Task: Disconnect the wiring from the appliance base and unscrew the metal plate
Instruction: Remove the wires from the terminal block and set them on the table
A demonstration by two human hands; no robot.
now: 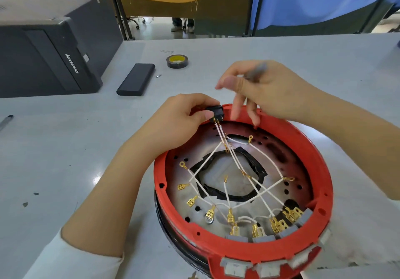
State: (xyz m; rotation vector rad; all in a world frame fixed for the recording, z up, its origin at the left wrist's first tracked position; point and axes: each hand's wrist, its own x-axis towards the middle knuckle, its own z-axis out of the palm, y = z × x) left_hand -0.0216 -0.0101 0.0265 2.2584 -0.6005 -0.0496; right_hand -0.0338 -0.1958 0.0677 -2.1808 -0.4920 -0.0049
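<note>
A round appliance base (244, 192) with a red plastic rim is being shown lying on the grey table (86, 149), its open side facing up. Inside it, a dull, perforated metal plate (270, 155) is being seen, with a ragged central opening edged in black tape. White wires (218, 151) tipped with brass ring and spade connectors are being seen crossing the plate loosely; several spade connectors are lying free along the near edge, beside grey tabs set in the rim. A small black switch (215, 111) at the far rim is being pinched by the left hand (186, 116), two wires running from its underside. A thin grey tool (255, 71), blurred, is being gripped by the right hand (259, 92), whose lower fingers are being held loosely spread above the rim. Farther back, a glossy roll of black tape (177, 61), a flat black case (136, 79) and a black computer (47, 58) are being seen.
</note>
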